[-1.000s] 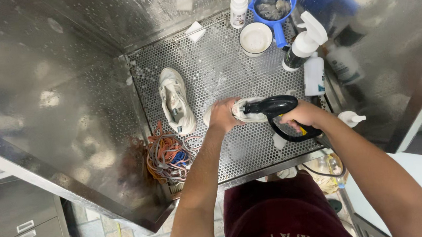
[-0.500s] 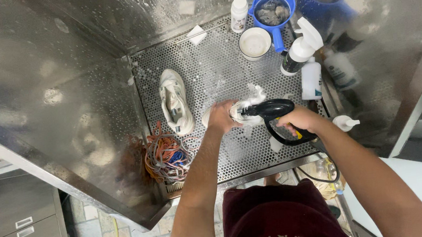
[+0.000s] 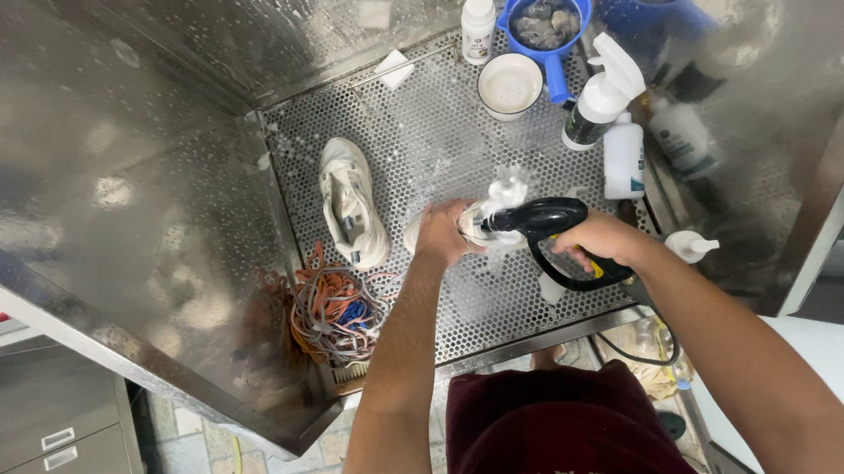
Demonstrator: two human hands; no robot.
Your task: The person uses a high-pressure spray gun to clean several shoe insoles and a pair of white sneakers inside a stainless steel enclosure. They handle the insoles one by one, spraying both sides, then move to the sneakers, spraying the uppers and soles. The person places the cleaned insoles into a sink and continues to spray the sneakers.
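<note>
Sneaker (image 3: 471,225) stayed gripped in left hand (image 3: 439,234); right hand (image 3: 598,243) kept clutching black steam gun (image 3: 541,223), w/ vapour now puffing higher at nozzle vs. earlier — cleaning ongoing.

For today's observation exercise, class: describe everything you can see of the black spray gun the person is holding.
The black spray gun is glossy, plastic-looking, with a rounded barrel and a looping handle carrying a yellow patch. The right hand grips the handle. It lies roughly level, nozzle pointing left into a white shoe that the left hand steadies, above the perforated steel tray.
</note>
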